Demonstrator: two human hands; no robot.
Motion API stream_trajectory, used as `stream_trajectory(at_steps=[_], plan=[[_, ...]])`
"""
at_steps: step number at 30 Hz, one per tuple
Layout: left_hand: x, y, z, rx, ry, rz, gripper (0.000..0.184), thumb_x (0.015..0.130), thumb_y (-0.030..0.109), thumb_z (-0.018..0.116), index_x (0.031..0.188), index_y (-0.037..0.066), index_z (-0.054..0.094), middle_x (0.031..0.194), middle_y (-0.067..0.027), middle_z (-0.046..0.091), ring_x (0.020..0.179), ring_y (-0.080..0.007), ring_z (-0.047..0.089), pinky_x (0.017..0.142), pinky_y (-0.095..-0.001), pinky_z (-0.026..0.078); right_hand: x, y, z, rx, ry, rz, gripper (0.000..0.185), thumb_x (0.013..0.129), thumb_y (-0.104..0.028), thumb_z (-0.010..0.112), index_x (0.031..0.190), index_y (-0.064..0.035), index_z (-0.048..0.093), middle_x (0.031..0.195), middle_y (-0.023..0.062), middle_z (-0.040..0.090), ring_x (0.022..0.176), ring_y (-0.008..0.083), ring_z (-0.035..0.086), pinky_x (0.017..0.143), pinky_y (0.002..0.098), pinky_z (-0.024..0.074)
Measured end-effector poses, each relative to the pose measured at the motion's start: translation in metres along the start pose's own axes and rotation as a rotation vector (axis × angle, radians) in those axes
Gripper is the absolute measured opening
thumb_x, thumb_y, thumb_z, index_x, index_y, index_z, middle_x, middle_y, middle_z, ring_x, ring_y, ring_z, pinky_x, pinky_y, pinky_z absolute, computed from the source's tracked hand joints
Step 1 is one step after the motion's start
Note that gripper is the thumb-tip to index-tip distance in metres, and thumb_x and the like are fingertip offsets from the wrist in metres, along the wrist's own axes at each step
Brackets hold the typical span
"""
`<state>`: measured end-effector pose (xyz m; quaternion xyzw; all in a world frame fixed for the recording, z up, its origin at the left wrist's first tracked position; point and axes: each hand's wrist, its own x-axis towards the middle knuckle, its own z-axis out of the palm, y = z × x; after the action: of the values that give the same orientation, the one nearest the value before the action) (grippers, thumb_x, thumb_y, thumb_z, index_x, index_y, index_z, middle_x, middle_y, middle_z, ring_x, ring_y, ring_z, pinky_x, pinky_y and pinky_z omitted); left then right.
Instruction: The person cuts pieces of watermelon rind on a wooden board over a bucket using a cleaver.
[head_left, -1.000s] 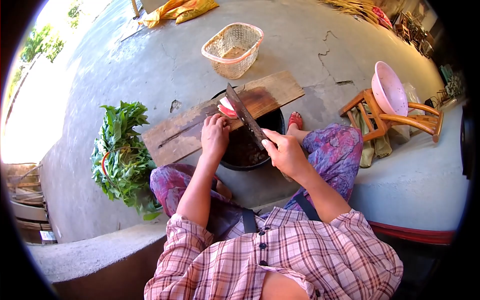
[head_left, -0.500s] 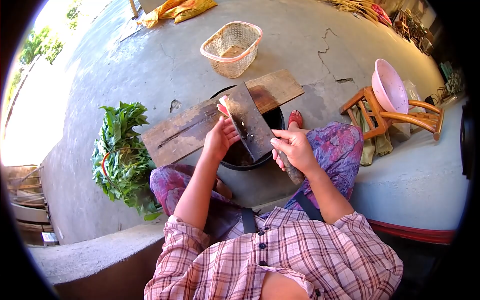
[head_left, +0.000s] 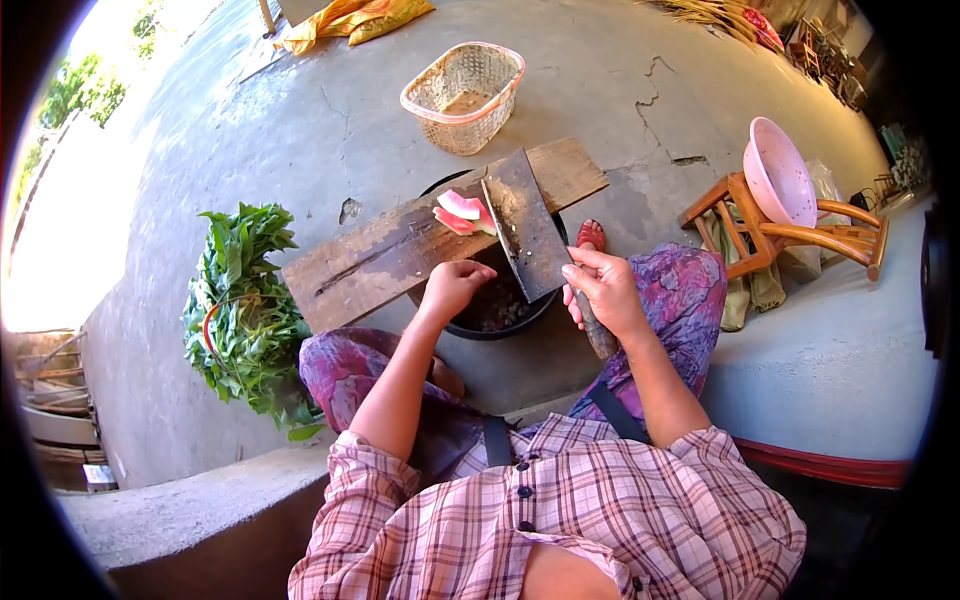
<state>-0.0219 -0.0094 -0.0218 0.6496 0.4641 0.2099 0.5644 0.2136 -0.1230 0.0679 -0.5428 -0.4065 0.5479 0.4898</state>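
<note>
Wide-bladed cleaver (head_left: 525,225) is tilted with its flat side up over the wooden board, its dark handle in my right hand (head_left: 605,295). Pink and white melon-like pieces (head_left: 463,212) lie on the board (head_left: 370,262), just left of the blade. My left hand (head_left: 455,290) is just off the board's near edge, over the bucket, fingers drawn together; whether they pinch anything is too small to tell. The board rests across a black bucket (head_left: 495,310) with dark scraps inside.
Beyond the board stands a woven plastic basket (head_left: 468,100). Leafy greens (head_left: 245,310) sit at the left. At the right, a pink basin (head_left: 778,175) rests on a wooden chair (head_left: 740,225). A yellow-orange sack (head_left: 360,22) lies at the top.
The cleaver has turned flat and shifted right, uncovering more of the pink pieces. My left hand has come off the board towards me, and its fingers have drawn together.
</note>
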Motion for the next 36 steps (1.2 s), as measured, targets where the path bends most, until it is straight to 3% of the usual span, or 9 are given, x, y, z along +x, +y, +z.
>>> stream_trajectory(at_steps=[1, 5, 6, 9, 11, 23, 30, 33, 36], plan=[[-0.002, 0.002, 0.001, 0.28, 0.007, 0.117, 0.021, 0.092, 0.018, 0.066, 0.105, 0.004, 0.074, 0.09, -0.0064, 0.075, 0.087, -0.0152, 0.072, 0.079, -0.0346, 0.057, -0.001, -0.001, 0.0, -0.012, 0.005, -0.004, 0.034, 0.101, -0.01, 0.057, 0.133, 0.001, 0.06, 0.066, 0.0038, 0.062, 0.046, 0.0111, 0.057, 0.04, 0.026, 0.0466], [-0.007, 0.015, 0.011, 0.468, 0.262, 0.23, 0.017, 0.086, 0.015, 0.07, 0.1, 0.006, 0.076, 0.087, -0.01, 0.075, 0.079, -0.0274, 0.072, 0.077, -0.0379, 0.056, -0.005, -0.003, 0.0, -0.061, 0.017, -0.028, 0.037, 0.1, -0.009, 0.058, 0.136, 0.0021, 0.058, 0.066, 0.0038, 0.062, 0.046, 0.0113, 0.057, 0.04, 0.0259, 0.0461], [-0.007, 0.02, 0.012, 0.488, 0.396, 0.253, 0.016, 0.085, 0.019, 0.07, 0.091, 0.005, 0.074, 0.093, -0.0145, 0.073, 0.088, -0.0335, 0.069, 0.081, -0.0416, 0.054, -0.006, -0.003, 0.001, -0.074, 0.017, -0.037, 0.038, 0.1, -0.009, 0.058, 0.136, 0.0024, 0.057, 0.066, 0.0038, 0.062, 0.046, 0.0114, 0.057, 0.041, 0.0259, 0.046], [0.008, 0.016, -0.004, 0.707, 0.598, 0.338, 0.029, 0.083, 0.011, 0.066, 0.111, 0.006, 0.068, 0.125, -0.0125, 0.063, 0.121, -0.0343, 0.056, 0.098, -0.0419, 0.048, -0.007, -0.003, 0.002, -0.072, 0.024, -0.017, 0.038, 0.1, -0.009, 0.058, 0.137, 0.0026, 0.057, 0.066, 0.0039, 0.061, 0.046, 0.0116, 0.057, 0.041, 0.0261, 0.0457], [0.027, 0.009, -0.016, 0.829, 0.715, 0.539, 0.038, 0.079, 0.005, 0.065, 0.117, 0.006, 0.065, 0.13, -0.0118, 0.06, 0.13, -0.0352, 0.049, 0.107, -0.0432, 0.042, -0.007, -0.005, 0.003, -0.066, 0.016, -0.011, 0.038, 0.1, -0.009, 0.058, 0.137, 0.0026, 0.057, 0.067, 0.004, 0.061, 0.047, 0.0116, 0.057, 0.041, 0.0263, 0.0456], [0.037, -0.001, -0.037, 0.801, 0.54, 0.553, 0.019, 0.082, 0.011, 0.07, 0.101, 0.01, 0.071, 0.104, -0.0105, 0.065, 0.103, -0.0322, 0.061, 0.088, -0.0417, 0.052, -0.009, -0.005, 0.003, -0.108, 0.017, -0.048, 0.037, 0.099, -0.004, 0.059, 0.133, 0.0087, 0.056, 0.069, 0.0075, 0.063, 0.046, 0.0133, 0.057, 0.039, 0.0275, 0.0451], [0.01, -0.004, -0.055, 0.461, 0.357, 0.277, 0.031, 0.086, 0.02, 0.075, 0.111, 0.003, 0.069, 0.088, -0.017, 0.071, 0.083, -0.0332, 0.069, 0.078, -0.0388, 0.054, -0.001, -0.001, 0.016, -0.281, -0.061, -0.053, 0.035, 0.1, -0.011, 0.059, 0.132, 0.0022, 0.061, 0.065, 0.0023, 0.06, 0.045, 0.0093, 0.056, 0.042, 0.026, 0.0443], [0.006, 0.002, -0.055, 0.383, 0.381, 0.049, 0.027, 0.086, 0.019, 0.073, 0.109, 0.005, 0.068, 0.097, -0.0158, 0.07, 0.092, -0.0369, 0.067, 0.081, -0.0447, 0.053, 0.005, -0.008, 0.026, -0.361, -0.136, -0.056, 0.033, 0.1, -0.012, 0.06, 0.131, -0.0011, 0.063, 0.062, 0.0018, 0.058, 0.046, 0.0075, 0.055, 0.043, 0.0255, 0.044], [0.0, 0.0, -0.052, 0.661, 0.492, 0.177, 0.029, 0.084, 0.016, 0.074, 0.11, 0.006, 0.067, 0.104, -0.0161, 0.068, 0.101, -0.0362, 0.064, 0.086, -0.0441, 0.052, 0.009, -0.011, 0.038, -0.649, -0.084, -0.249, 0.03, 0.094, -0.011, 0.061, 0.122, -0.0027, 0.067, 0.066, 0.0164, 0.066, 0.057, 0.0285, 0.066, 0.054, 0.0391, 0.053]])
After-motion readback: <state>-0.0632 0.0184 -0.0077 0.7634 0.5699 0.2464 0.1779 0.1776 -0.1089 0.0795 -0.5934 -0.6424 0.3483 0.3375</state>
